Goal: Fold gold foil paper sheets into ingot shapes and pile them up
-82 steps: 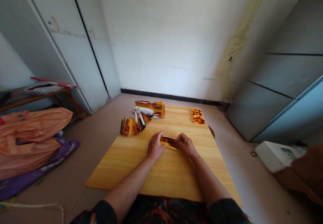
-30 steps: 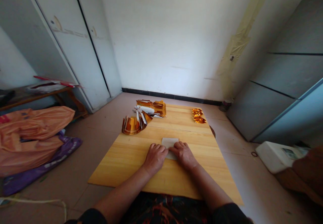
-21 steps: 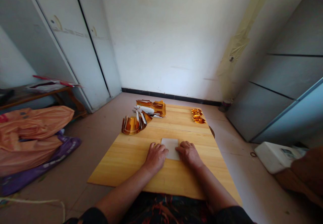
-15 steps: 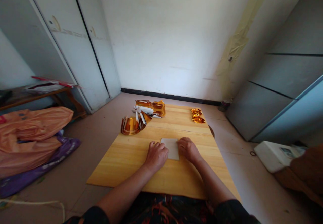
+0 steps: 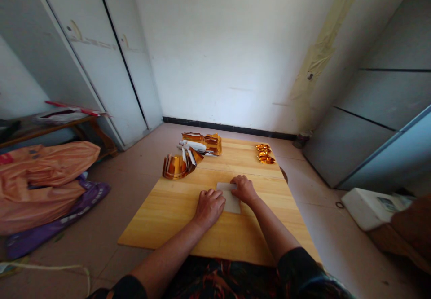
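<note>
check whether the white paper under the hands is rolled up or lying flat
Lying flat: the white paper shows a level face and straight edges against the table, with the left hand and right hand on it.

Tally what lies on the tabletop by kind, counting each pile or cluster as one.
Gold sheet piles: 2
Cluster of small gold pieces, too bunched to count singly: 1
Pale sheet at the hands: 1
Total: 4

Flattened the small rectangular paper-like sheet (image 5: 232, 204), formerly curled with gold showing, now pale-grey face up, and shifted the bare right hand (image 5: 244, 189) along its right edge to the far corner.
</note>
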`<state>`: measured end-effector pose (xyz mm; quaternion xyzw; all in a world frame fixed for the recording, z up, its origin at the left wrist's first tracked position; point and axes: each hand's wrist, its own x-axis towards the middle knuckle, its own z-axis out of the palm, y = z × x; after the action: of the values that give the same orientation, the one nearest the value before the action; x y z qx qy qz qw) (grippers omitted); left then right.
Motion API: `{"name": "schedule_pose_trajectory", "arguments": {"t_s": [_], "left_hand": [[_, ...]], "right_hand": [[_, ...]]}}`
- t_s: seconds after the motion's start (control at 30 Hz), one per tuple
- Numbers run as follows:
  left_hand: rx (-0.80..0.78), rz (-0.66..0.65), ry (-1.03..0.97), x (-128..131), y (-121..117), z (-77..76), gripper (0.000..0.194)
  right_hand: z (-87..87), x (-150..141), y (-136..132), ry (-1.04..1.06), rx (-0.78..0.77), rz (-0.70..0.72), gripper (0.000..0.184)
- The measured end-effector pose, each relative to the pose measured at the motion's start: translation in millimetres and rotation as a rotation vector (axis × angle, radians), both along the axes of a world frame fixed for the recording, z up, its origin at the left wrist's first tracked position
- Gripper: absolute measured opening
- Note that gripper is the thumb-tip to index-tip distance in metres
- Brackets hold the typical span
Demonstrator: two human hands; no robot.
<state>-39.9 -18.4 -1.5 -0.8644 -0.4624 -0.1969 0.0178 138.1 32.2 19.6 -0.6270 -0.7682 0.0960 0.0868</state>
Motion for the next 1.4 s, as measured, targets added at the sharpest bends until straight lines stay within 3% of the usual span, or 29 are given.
{"name": "schedule_pose_trajectory", "arguments": {"t_s": [0.2,0.43,0.57,0.77,0.93,1.2,1.4], "left_hand": [[0.045,-0.008,-0.028,-0.6,1.6,-3.3,0.013],[0.134,0.004,-0.058,-0.3,-2.1,-5.1,0.014],[0.120,0.021,-0.054,0.3,-4.5,0.1,0.010],[0.133,-0.029,-0.028,1.3,-4.0,-0.9,0.030],[0.043,-0.037,-0.022,1.9,-2.7,-5.6,0.022],[-0.019,0.001,-0.025,2.4,-4.8,1.3,0.018],[-0.062,-0.001,-0.028,1.8,-6.5,4.5,0.010]], "right_hand": [[2.0,-4.4,-11.8,-0.099,0.072,0.125,0.018],[2.6,-5.6,-36.3,-0.186,0.093,0.243,0.022],[3.3,-7.3,-44.8,-0.205,0.104,0.249,0.022],[5.4,-10.3,-47.8,-0.214,0.085,0.212,0.022],[7.0,-10.2,-49.3,-0.218,0.089,0.221,0.023],[-1.7,15.6,-57.0,-0.193,0.138,0.171,0.017],[1.5,27.2,-62.9,-0.129,0.135,0.178,0.018]]}}
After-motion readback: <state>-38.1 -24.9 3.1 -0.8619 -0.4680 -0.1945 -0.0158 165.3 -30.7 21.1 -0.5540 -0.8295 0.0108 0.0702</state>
